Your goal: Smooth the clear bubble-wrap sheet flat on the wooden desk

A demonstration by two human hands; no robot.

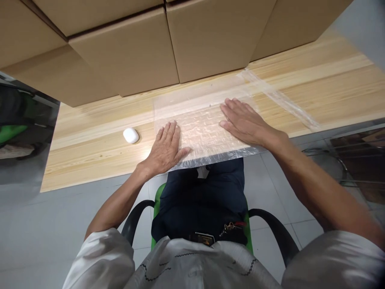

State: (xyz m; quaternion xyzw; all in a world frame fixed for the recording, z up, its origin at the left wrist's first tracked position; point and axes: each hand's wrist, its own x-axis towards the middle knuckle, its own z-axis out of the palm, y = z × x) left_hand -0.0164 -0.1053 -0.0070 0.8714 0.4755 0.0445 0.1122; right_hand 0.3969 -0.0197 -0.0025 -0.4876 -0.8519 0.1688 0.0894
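Note:
A clear sheet of bubble wrap (204, 132) lies flat on the pale wooden table (90, 160), its near edge hanging slightly over the table's front. My left hand (165, 146) presses palm-down on the sheet's left part, fingers spread and pointing away from me. My right hand (243, 120) lies flat on the sheet's right part, fingers pointing left and away. Neither hand grips anything. A long strip of clear film (282, 100) runs from the sheet's far right corner across the table to the right.
A small white earbud case (131, 135) sits on the table left of my left hand. Several large cardboard boxes (126, 52) stand along the table's far side. I sit on a green chair with black armrests (270, 224) over a grey tiled floor.

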